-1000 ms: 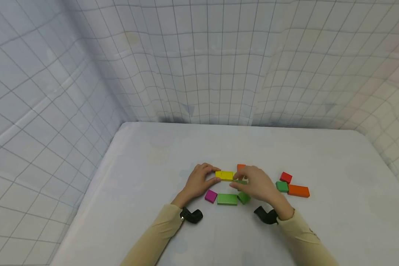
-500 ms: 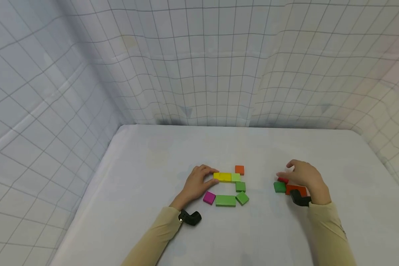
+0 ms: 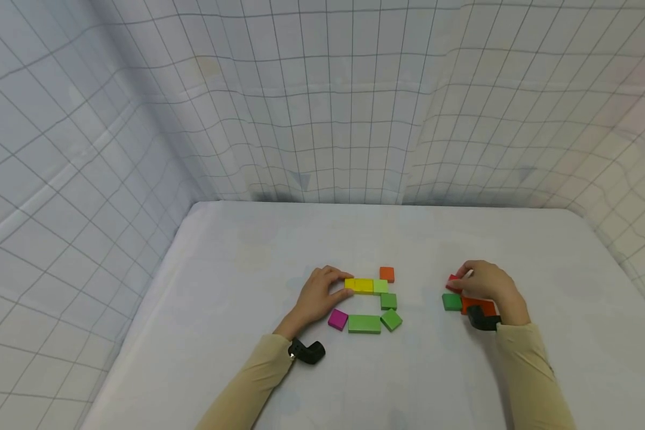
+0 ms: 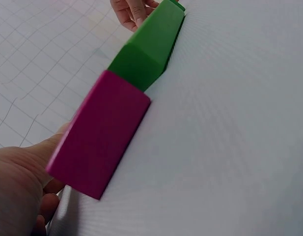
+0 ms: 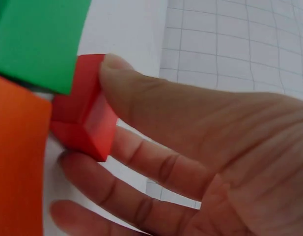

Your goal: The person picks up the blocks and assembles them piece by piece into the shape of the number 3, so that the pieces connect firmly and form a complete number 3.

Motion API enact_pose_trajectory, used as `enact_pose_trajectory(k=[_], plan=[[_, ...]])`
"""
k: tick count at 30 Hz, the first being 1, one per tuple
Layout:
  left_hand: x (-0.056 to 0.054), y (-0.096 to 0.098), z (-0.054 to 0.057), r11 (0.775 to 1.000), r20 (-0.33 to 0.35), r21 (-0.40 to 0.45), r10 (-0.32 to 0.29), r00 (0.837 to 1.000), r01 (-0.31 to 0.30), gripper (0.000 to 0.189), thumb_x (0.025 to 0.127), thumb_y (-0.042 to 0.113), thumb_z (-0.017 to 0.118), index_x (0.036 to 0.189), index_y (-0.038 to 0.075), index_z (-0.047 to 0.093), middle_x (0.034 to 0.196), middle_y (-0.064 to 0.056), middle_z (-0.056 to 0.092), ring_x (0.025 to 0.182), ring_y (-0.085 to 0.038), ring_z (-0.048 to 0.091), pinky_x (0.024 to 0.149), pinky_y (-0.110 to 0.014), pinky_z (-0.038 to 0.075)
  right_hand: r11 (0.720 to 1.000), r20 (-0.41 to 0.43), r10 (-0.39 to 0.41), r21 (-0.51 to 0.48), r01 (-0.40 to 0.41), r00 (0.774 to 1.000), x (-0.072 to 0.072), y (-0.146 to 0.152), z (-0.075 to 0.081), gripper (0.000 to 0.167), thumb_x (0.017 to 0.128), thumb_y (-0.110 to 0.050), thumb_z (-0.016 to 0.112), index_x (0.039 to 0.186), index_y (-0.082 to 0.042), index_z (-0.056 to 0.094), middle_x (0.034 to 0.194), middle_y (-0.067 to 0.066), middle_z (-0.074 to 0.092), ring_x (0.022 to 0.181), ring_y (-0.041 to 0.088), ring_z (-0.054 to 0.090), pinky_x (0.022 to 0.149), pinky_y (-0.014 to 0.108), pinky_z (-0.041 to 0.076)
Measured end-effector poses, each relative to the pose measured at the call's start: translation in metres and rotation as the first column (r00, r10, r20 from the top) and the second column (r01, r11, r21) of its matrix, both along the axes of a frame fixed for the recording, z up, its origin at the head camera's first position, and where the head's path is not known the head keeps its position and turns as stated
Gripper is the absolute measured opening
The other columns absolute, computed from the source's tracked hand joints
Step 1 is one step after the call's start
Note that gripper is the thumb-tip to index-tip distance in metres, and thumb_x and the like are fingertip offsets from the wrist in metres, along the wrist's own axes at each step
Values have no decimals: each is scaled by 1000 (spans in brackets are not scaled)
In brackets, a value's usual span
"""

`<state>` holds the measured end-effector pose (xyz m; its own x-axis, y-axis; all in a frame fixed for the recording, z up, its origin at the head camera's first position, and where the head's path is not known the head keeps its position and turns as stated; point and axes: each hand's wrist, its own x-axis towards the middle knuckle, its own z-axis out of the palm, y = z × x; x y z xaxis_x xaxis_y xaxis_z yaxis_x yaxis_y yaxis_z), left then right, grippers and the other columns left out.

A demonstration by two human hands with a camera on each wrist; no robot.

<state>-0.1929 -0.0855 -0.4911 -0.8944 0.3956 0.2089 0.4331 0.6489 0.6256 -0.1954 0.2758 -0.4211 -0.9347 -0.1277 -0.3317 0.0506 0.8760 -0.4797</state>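
In the head view my left hand point(image 3: 317, 292) pinches the left end of the yellow blocks point(image 3: 363, 286), thumb at the near side and a finger at the far side. A light-green block point(image 3: 380, 287) adjoins them on the right. My right hand point(image 3: 486, 280) holds a red block point(image 3: 452, 283) at the right; in the right wrist view its thumb presses one side of the red block point(image 5: 80, 98) and fingers curl along the other. A green block point(image 3: 452, 302) and an orange-red block point(image 3: 478, 306) lie close beside it, the latter partly hidden by the right hand and wrist camera.
An orange block point(image 3: 387, 275) lies beyond the light-green one. Nearer are a green square block point(image 3: 389, 301), a turned green block point(image 3: 392, 320), a long green block point(image 3: 364, 324) and a magenta block point(image 3: 338, 319). Grid-patterned cloth point(image 3: 322, 119) hangs behind the white table point(image 3: 258, 251).
My right hand has left the green square block in the middle, moved right and closed its thumb and fingers on the red block. The left hand stays at the yellow blocks.
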Motion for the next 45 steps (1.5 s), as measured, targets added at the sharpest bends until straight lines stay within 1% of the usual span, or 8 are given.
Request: enact_pose_trajectory(k=[10, 17, 22, 27, 30, 35, 41, 45], plan=[[-1, -5, -4, 1000, -3, -5, 13, 1000, -13, 33, 88, 33, 68, 117, 17, 67, 112, -1, 59, 99, -18, 48, 84, -35, 40, 999, -99, -22, 29, 25, 995, -21, -30, -1, 33, 86, -35, 68, 91, -3, 62, 74, 5, 57, 69, 23, 49, 57, 33, 38], [4, -4, -9, 1000, 12, 19, 13, 1000, -13, 32, 88, 32, 68, 117, 17, 67, 112, 1, 59, 98, -17, 48, 84, -36, 40, 997, -121, -76, -11, 75, 990, -28, -49, -13, 34, 88, -31, 66, 97, 1, 63, 72, 4, 61, 68, 24, 52, 59, 35, 41], [5, -4, -10, 1000, 5, 15, 9, 1000, -9, 32, 88, 33, 68, 116, 18, 67, 112, 2, 58, 97, -16, 47, 84, -35, 39, 991, -102, -104, -99, 93, 989, -29, -53, -18, 32, 89, -23, 66, 107, 4, 64, 82, 9, 64, 74, 23, 58, 68, 40, 45], [5, -3, -9, 1000, 0, 13, 10, 1000, -10, 32, 88, 33, 68, 116, 18, 67, 111, 2, 58, 97, -16, 47, 83, -35, 40, 979, -73, -112, -181, 98, 991, -38, -56, -21, 33, 89, -22, 66, 109, 4, 63, 83, 10, 63, 69, 20, 57, 62, 34, 44], [5, -2, -7, 1000, -3, 20, 5, 1000, -5, 32, 89, 33, 67, 116, 18, 67, 111, 2, 58, 96, -16, 47, 82, -35, 39, 974, -54, -120, -202, 107, 991, -47, -60, -22, 32, 89, -23, 66, 107, 2, 63, 81, 9, 62, 67, 19, 55, 59, 32, 43], [6, -2, -7, 1000, -7, 24, 2, 1000, -2, 32, 89, 34, 67, 116, 18, 67, 110, 2, 58, 94, -15, 47, 81, -34, 39, 965, -13, -151, -217, 144, 988, -63, -71, -27, 30, 88, -26, 67, 105, -1, 63, 88, 10, 59, 73, 21, 53, 63, 31, 43], [5, -2, -8, 1000, -26, 14, 2, 1000, -2, 32, 89, 34, 67, 116, 19, 67, 111, 3, 58, 96, -16, 47, 82, -35, 40, 959, -29, -143, -252, 131, 989, -78, -90, -33, 30, 87, -27, 68, 103, -2, 62, 91, 10, 59, 76, 23, 52, 66, 31, 43], [5, -2, -7, 1000, -24, 20, 1, 1000, 0, 31, 89, 34, 67, 116, 19, 67, 110, 3, 58, 96, -16, 47, 82, -35, 40, 948, -29, -142, -290, 128, 989, -82, -98, -39, 29, 85, -30, 70, 100, -5, 63, 95, 10, 58, 81, 25, 51, 69, 33, 43]])
